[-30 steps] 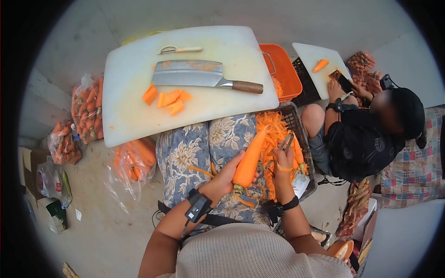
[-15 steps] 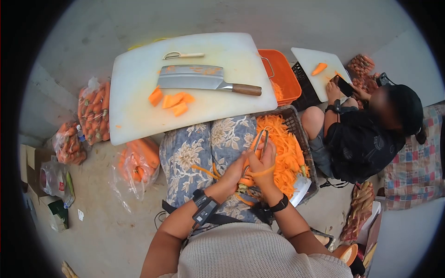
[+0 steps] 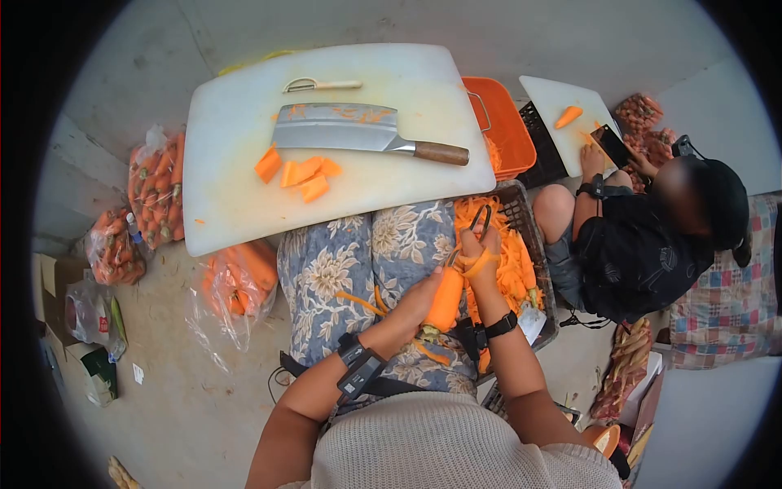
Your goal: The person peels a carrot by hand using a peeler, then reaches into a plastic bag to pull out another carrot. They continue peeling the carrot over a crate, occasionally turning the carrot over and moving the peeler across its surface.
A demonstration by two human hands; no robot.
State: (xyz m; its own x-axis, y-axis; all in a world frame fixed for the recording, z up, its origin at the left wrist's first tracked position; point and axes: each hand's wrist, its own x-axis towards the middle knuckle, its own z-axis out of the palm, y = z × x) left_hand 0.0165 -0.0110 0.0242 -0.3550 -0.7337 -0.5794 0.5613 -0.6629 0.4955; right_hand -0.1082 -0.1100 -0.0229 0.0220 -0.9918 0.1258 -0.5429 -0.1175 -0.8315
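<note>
A thick carrot point(image 3: 445, 301) is gripped in my left hand point(image 3: 412, 308), tilted over my lap with its stem end toward me. My right hand point(image 3: 481, 261) is closed around a metal peeler point(image 3: 483, 217) at the carrot's far end; the loop of the peeler sticks up past my fingers. An orange strip of peel point(image 3: 474, 262) lies across my right hand. Under and beyond that hand, carrot peelings point(image 3: 513, 269) fill a dark crate point(image 3: 521, 213). Loose peel strips point(image 3: 358, 302) rest on the flowered cloth point(image 3: 326, 277) over my legs.
Ahead stands a white cutting board point(image 3: 236, 187) with a cleaver point(image 3: 342, 128), another peeler point(image 3: 326, 85) and carrot pieces point(image 3: 303, 171). An orange bin point(image 3: 513, 130) is at its right. Bagged carrots point(image 3: 238, 281) stand left. A co-worker point(image 3: 643, 244) sits right, holding a phone point(image 3: 611, 147).
My right hand with the peeler has moved up and away along the carrot, leaving more of its smooth orange side showing. My left hand still holds the carrot.
</note>
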